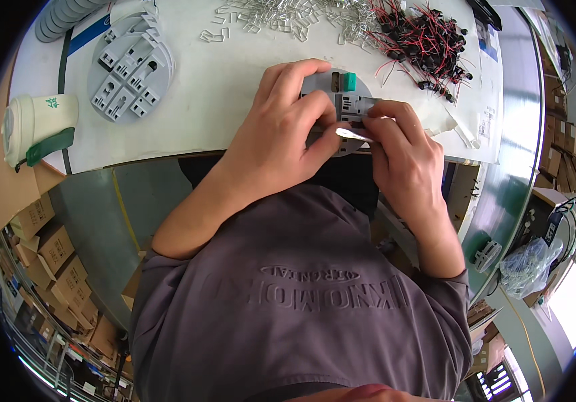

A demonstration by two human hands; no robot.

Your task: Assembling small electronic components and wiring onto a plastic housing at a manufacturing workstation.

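Just in front of my body, at the table's near edge, lies a round grey plastic base with slotted moulded blocks and a small green block on it. My left hand curls over its left side, fingers bent and closed on it. From the right, my right hand pinches a slim white-tipped piece against the base's lower right part. The kind of this piece cannot be made out. My fingers hide much of the base. Farther left rests a grey plastic disc with similar moulded blocks.
Bent wire clips are heaped at the back of the white table. Black parts with red wires pile up at the back right. A white tub with a green handle stands far left, below a grey hose. Cardboard boxes flank the floor.
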